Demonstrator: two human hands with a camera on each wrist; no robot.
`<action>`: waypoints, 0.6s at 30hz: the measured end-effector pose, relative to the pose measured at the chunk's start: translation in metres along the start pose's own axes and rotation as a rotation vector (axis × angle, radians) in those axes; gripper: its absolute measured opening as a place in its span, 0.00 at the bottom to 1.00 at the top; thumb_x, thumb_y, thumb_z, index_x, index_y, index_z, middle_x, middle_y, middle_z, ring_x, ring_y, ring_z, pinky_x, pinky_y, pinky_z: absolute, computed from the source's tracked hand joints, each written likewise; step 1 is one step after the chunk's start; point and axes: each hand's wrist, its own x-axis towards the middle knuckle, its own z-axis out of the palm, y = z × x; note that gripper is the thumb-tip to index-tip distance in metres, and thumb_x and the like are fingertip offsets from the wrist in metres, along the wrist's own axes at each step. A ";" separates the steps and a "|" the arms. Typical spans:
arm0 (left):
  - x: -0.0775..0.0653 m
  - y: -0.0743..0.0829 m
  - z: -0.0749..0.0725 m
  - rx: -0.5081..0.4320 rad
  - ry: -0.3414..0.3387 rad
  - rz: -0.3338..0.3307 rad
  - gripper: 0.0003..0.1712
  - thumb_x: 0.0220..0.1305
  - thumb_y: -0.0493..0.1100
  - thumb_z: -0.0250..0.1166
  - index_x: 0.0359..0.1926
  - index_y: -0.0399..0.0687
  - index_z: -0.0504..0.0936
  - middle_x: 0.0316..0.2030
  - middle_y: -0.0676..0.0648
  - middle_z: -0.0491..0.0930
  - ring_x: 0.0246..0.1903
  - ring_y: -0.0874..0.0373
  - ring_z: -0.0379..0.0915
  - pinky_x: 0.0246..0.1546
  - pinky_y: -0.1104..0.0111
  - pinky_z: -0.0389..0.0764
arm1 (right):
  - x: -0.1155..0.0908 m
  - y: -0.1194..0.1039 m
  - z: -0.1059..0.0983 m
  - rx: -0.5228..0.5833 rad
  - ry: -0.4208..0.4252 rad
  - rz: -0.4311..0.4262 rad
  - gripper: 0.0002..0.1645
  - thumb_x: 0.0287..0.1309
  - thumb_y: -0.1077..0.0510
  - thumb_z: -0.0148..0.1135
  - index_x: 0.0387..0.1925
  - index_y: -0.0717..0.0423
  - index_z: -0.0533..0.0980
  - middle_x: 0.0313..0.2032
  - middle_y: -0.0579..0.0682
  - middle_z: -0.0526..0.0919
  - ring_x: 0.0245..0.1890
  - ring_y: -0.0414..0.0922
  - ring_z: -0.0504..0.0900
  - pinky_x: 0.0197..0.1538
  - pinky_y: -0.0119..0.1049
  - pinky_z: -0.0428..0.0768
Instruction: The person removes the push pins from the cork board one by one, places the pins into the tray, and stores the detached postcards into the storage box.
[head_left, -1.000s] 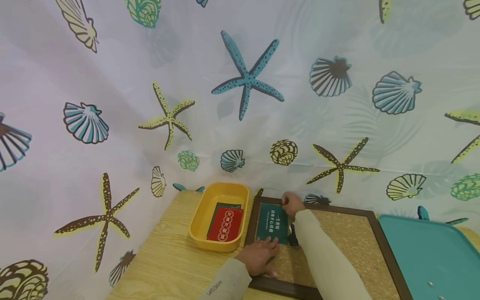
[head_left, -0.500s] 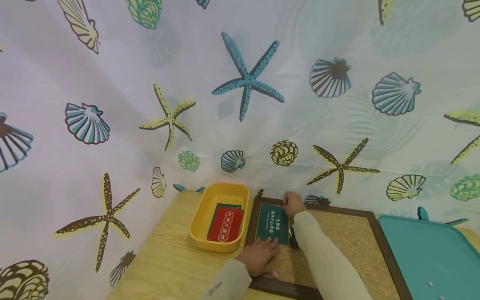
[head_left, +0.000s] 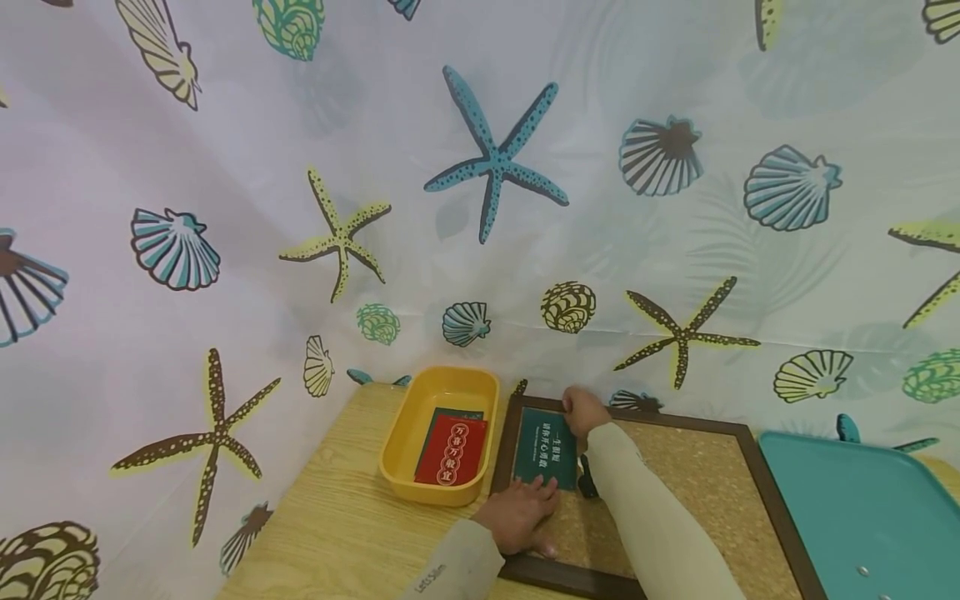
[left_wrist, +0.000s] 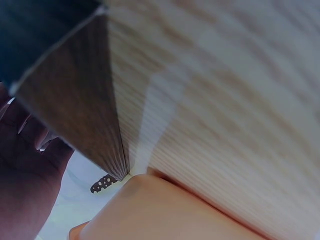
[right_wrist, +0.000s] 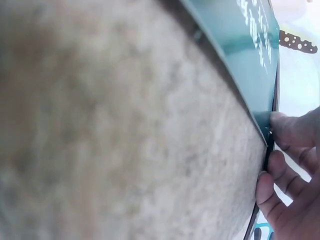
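Note:
A dark green card with white writing lies in the upper left corner of a cork board with a brown wooden frame. My left hand spreads its straight fingers over the card's lower edge, palm above the cork. At the card's upper right corner, my right hand has bent fingers. In the right wrist view a fingertip meets that corner by a tiny bright spot, and the other fingers touch the frame's edge. I cannot tell whether something small is pinched there. In the left wrist view, the left hand shows beside the frame.
Left of the board, a yellow tray holds a red card over a green one. A teal tray is on the right. All stand on a wood-grain table, backed by a seashell-print curtain.

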 end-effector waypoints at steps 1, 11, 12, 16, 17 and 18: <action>0.000 0.000 0.000 0.000 0.000 0.001 0.44 0.56 0.63 0.64 0.71 0.53 0.65 0.71 0.52 0.59 0.71 0.58 0.52 0.68 0.61 0.59 | 0.000 0.000 -0.001 -0.001 0.000 -0.003 0.16 0.52 0.73 0.60 0.22 0.56 0.63 0.22 0.50 0.65 0.25 0.47 0.66 0.30 0.39 0.67; 0.000 0.000 -0.001 -0.028 -0.007 -0.010 0.44 0.55 0.63 0.64 0.71 0.55 0.65 0.71 0.53 0.59 0.71 0.59 0.51 0.68 0.61 0.58 | 0.002 0.000 -0.006 0.016 0.048 0.038 0.15 0.46 0.67 0.64 0.20 0.57 0.64 0.20 0.50 0.66 0.23 0.47 0.67 0.27 0.38 0.65; 0.000 0.000 -0.001 -0.033 -0.009 -0.012 0.44 0.55 0.63 0.64 0.71 0.55 0.65 0.71 0.53 0.59 0.71 0.59 0.51 0.68 0.61 0.58 | 0.002 0.000 -0.006 0.014 0.048 0.042 0.16 0.46 0.66 0.65 0.20 0.57 0.64 0.20 0.50 0.66 0.23 0.47 0.67 0.27 0.38 0.65; -0.001 0.001 -0.003 -0.037 -0.017 -0.020 0.44 0.55 0.63 0.64 0.71 0.55 0.64 0.72 0.54 0.58 0.71 0.60 0.50 0.68 0.62 0.57 | 0.003 -0.001 -0.005 0.021 0.052 0.062 0.19 0.46 0.65 0.68 0.20 0.56 0.63 0.20 0.49 0.66 0.23 0.46 0.67 0.27 0.38 0.65; -0.001 0.001 -0.003 -0.036 -0.017 -0.020 0.44 0.56 0.63 0.64 0.71 0.55 0.64 0.72 0.54 0.58 0.71 0.59 0.50 0.68 0.62 0.57 | 0.003 -0.002 -0.005 0.021 0.052 0.064 0.19 0.46 0.65 0.68 0.20 0.56 0.63 0.20 0.49 0.66 0.23 0.46 0.67 0.27 0.38 0.65; -0.001 0.001 -0.003 -0.037 -0.018 -0.020 0.44 0.56 0.63 0.64 0.71 0.55 0.64 0.72 0.54 0.58 0.71 0.59 0.50 0.68 0.62 0.57 | 0.003 -0.002 -0.005 0.022 0.052 0.067 0.20 0.46 0.65 0.69 0.20 0.56 0.63 0.20 0.49 0.65 0.23 0.46 0.67 0.27 0.38 0.65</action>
